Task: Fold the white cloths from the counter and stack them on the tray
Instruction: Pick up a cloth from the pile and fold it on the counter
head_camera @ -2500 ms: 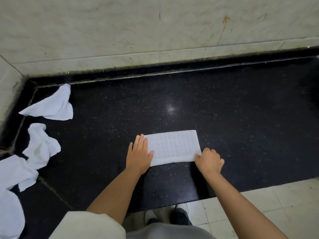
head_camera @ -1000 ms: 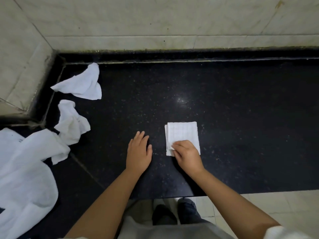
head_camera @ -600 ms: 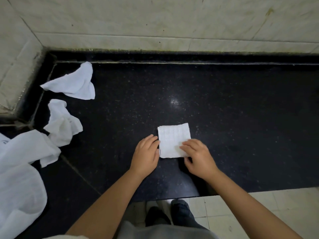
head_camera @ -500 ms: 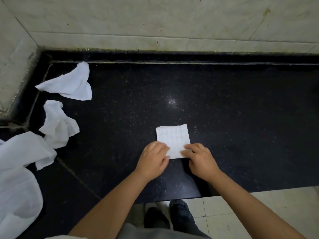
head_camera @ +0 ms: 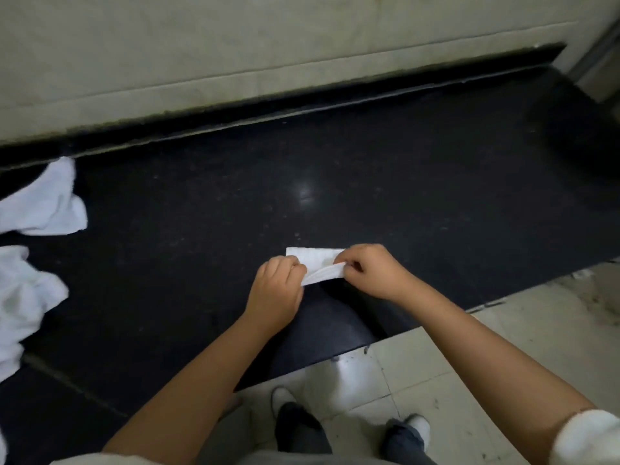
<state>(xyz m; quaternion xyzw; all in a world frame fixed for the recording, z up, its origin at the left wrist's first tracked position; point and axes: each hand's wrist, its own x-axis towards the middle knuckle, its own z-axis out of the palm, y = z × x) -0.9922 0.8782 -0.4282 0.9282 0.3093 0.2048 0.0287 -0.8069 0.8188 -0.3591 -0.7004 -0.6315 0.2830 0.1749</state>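
Pinching the small folded white waffle-weave cloth point(head_camera: 317, 267) at both ends, you risk the layers sliding apart if either grip slips as its near edge lifts off the black speckled stone worktop point(head_camera: 402, 196), and no tray shows in view to receive it. Your left hand point(head_camera: 276, 290) curls knuckles-up on the cloth's left end and your right hand point(head_camera: 370, 271) nips the right end between thumb and fingers, both forearms reaching in from the near edge. Crumpled white cloths point(head_camera: 43, 203) wait unfolded at far left.
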